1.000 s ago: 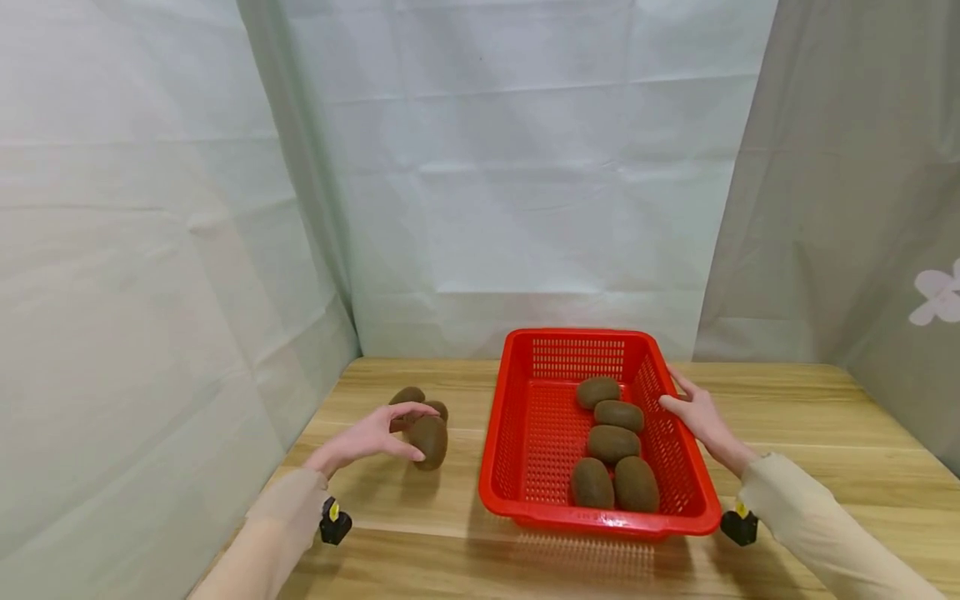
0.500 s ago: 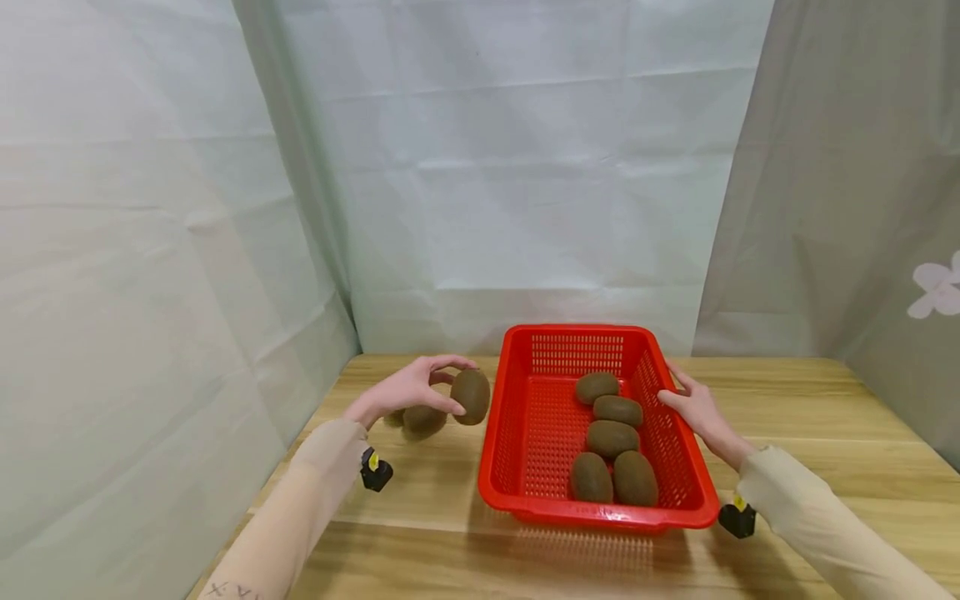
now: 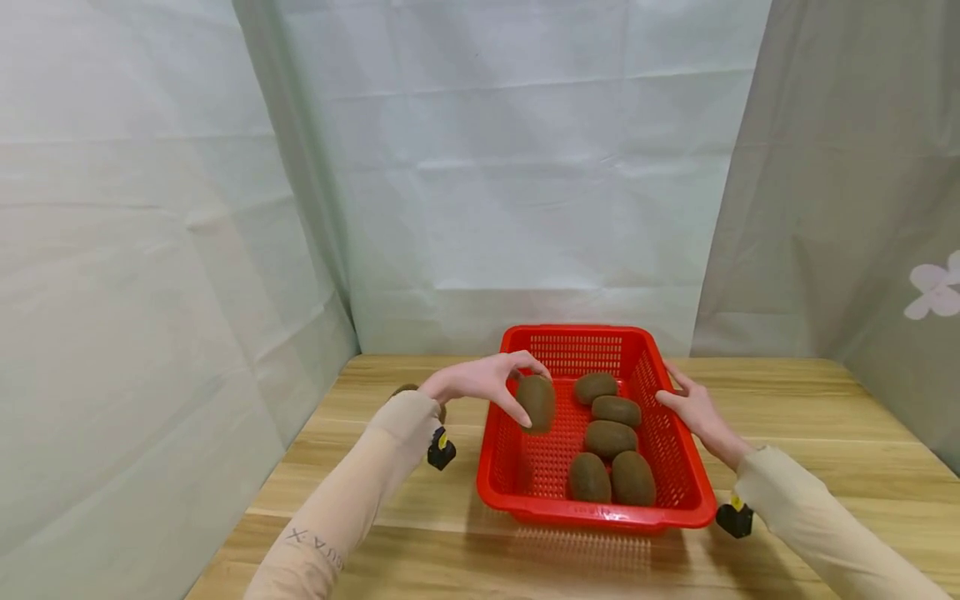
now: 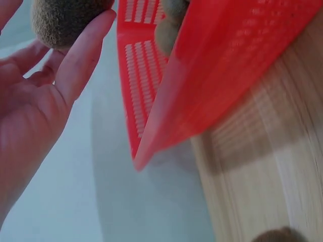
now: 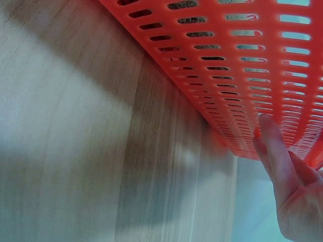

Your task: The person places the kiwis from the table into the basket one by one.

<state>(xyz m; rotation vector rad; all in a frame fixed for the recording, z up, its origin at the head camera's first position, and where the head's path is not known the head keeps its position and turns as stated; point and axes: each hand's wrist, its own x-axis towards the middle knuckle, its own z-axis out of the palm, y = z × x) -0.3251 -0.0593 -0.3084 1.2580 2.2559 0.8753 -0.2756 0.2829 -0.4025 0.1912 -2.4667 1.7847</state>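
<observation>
My left hand [image 3: 491,382] grips a brown fuzzy kiwifruit [image 3: 536,404] between thumb and fingers, over the left half of the red plastic basket [image 3: 596,517]. In the left wrist view the same kiwifruit [image 4: 65,20] sits at the fingertips, beside the basket's wall [image 4: 202,91]. Several more kiwifruit [image 3: 611,438] lie along the right side inside the basket. At its right rim, my right hand [image 3: 697,412] holds on, thumb over the edge. The right wrist view shows straight fingers [image 5: 275,146] against the slotted outer wall [image 5: 227,75].
More kiwifruit [image 3: 405,389] rest on the wooden table [image 3: 390,542] at the left, mostly hidden behind my left wrist. A pale cloth backdrop [image 3: 525,208] rises behind the table and along both sides. Each wrist carries a small black device [image 3: 441,450].
My left hand has lifted a kiwifruit from the pile on the table and carried it right, over the basket. The right hand has kept its place at the rim.
</observation>
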